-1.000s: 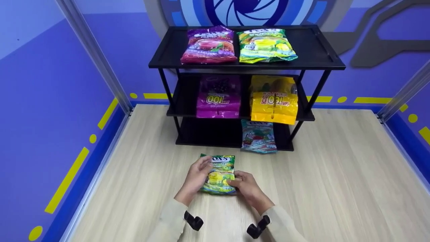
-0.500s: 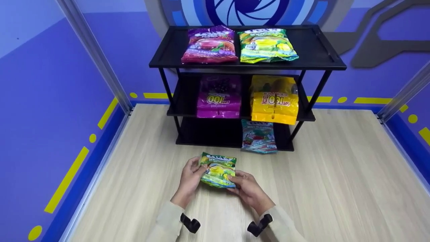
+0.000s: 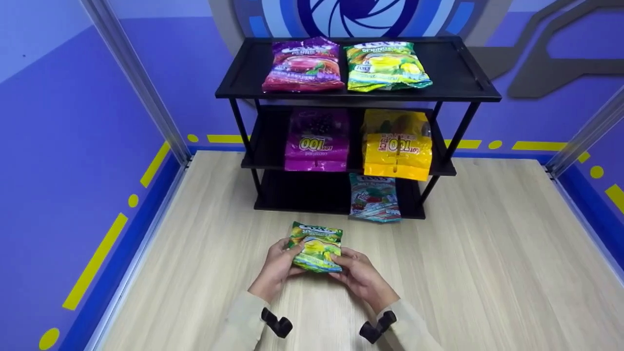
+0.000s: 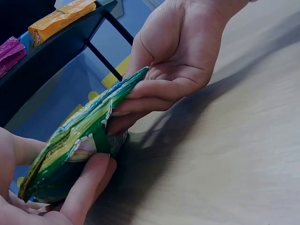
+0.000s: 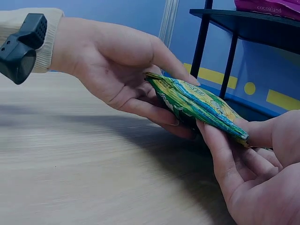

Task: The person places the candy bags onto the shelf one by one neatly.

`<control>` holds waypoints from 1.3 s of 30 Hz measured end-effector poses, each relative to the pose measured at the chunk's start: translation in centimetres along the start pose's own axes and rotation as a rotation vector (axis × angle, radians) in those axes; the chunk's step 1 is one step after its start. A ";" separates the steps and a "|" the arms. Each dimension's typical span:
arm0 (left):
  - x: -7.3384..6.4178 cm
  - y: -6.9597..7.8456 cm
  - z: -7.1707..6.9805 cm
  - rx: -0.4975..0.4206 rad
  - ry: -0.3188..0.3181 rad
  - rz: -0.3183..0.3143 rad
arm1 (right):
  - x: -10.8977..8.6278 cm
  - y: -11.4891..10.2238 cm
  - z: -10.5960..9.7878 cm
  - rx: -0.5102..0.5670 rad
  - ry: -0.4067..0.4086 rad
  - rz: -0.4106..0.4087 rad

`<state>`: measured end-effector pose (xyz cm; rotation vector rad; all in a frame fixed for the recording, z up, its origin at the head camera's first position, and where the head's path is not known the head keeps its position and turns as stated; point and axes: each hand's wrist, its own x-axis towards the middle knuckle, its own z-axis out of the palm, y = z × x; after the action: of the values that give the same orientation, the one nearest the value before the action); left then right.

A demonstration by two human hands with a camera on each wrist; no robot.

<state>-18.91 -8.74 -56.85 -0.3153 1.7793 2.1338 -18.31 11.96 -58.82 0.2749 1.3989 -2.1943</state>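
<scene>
Both hands hold a green and yellow candy bag (image 3: 317,248) above the wooden table in front of the shelf. My left hand (image 3: 277,265) grips its left side, thumb on the printed front and fingers underneath. On the opposite side my right hand (image 3: 363,275) pinches the lower right edge between thumb and fingers. In the left wrist view the candy bag (image 4: 79,140) is seen edge-on and tilted, with fingers beneath it. The right wrist view shows the bag (image 5: 201,105) raised off the table, its shadow below.
A black three-tier shelf (image 3: 453,92) stands behind. Its top bears a purple-red candy bag (image 3: 303,66) and a green-yellow one (image 3: 387,67). The middle tier holds a purple bag (image 3: 317,141) and a yellow bag (image 3: 398,151). A light blue bag (image 3: 375,199) lies on the bottom tier, overhanging its front.
The candy bag has come up and tilted back in both hands. My left hand has shifted from its upper left side down to the lower left side.
</scene>
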 end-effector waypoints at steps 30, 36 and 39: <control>3.5 2.0 1.8 -0.058 0.224 0.080 | -0.3 -1.4 0.2 -0.001 0.001 -0.133; 4.8 1.9 2.0 -0.101 0.218 0.083 | -0.2 -1.4 0.3 -0.023 0.043 -0.156; 5.3 1.9 2.2 -0.102 0.226 0.076 | -0.1 -1.4 0.2 -0.033 0.061 -0.160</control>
<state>-24.37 -6.29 -56.76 -0.5426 1.8309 2.3277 -18.92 12.23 -57.61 0.2268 1.5369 -2.3054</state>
